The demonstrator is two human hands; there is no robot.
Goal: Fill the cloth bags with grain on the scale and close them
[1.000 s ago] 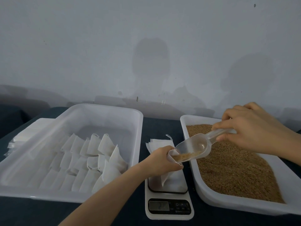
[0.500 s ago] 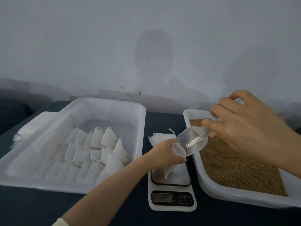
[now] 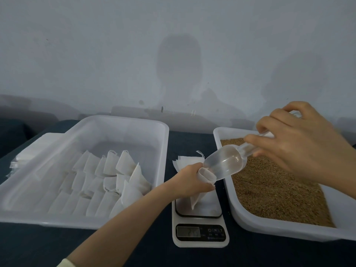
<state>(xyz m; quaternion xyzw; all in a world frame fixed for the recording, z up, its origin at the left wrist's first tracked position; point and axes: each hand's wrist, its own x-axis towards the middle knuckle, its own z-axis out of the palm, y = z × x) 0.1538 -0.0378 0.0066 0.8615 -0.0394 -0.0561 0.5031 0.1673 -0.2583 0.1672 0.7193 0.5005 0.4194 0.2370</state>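
Left hand (image 3: 189,180) clenched, forearm extended; right hand (image 3: 300,145) curled, raised.

Left hand (image 3: 189,179) gripping cloth bag (image 3: 196,200) over scale (image 3: 198,244), right hand (image 3: 302,145) tipping scoop (image 3: 225,163), seemingly empty

trays (image 3: 125,120) 2 | scale (image 3: 200,233) 1 | scoop (image 3: 225,164) 1 | hands (image 3: 190,180) 2 | bags (image 3: 125,162) in tray maybe 30

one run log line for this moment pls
step: pour | left hand: holds cloth bag mouth open over scale | right hand: tips clear scoop into it | scoop: looks empty | display: unreadable
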